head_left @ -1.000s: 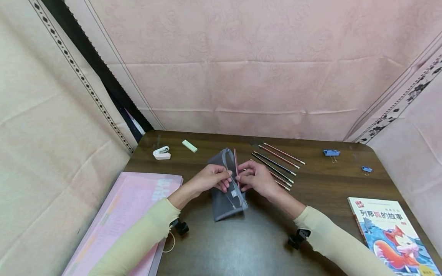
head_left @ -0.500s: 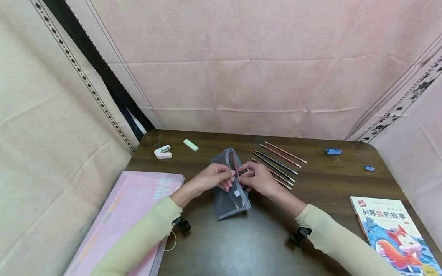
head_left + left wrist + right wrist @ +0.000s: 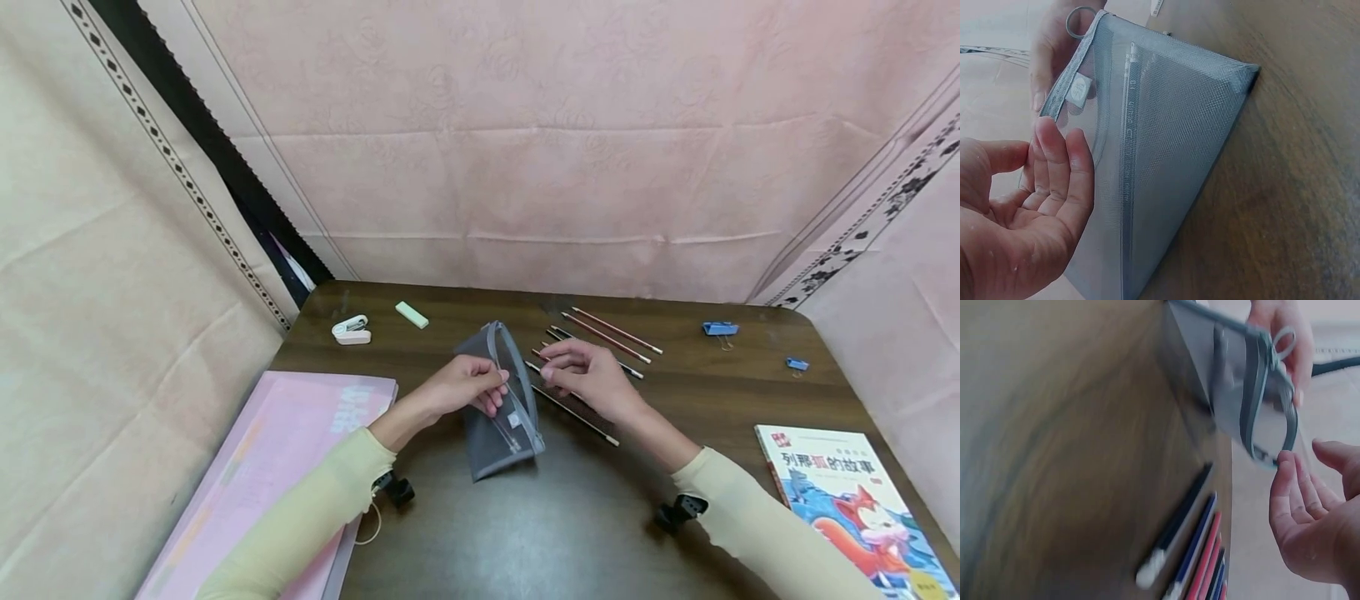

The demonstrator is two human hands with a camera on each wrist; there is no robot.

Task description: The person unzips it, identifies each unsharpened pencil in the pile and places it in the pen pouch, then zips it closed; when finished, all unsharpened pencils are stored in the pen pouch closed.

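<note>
A grey mesh pencil pouch (image 3: 491,450) with a gaping zip opening stands tilted at the middle of the table. My left hand (image 3: 468,387) pinches the edge of its opening between thumb and fingers. Through the mesh, a pencil (image 3: 1129,131) shows inside in the left wrist view. To the right of the pouch, my right hand (image 3: 588,379) hovers over a row of pencils, its thumb apart from its loosely bent fingers and nothing between them. A dark pencil (image 3: 576,414) lies nearest me, and red pencils (image 3: 611,336) lie farther back, partly behind the hand.
A white stapler-like item (image 3: 351,331) and a pale green eraser-like block (image 3: 412,315) lie at the back left. Two blue binder clips (image 3: 720,330) sit at the back right. A pink folder (image 3: 300,450) covers the left side; a picture book (image 3: 855,500) lies right.
The reddish pencil at the pouch mouth has gone down inside and out of the head view. My right hand has let go and moved right over the row. The left hand keeps its grip.
</note>
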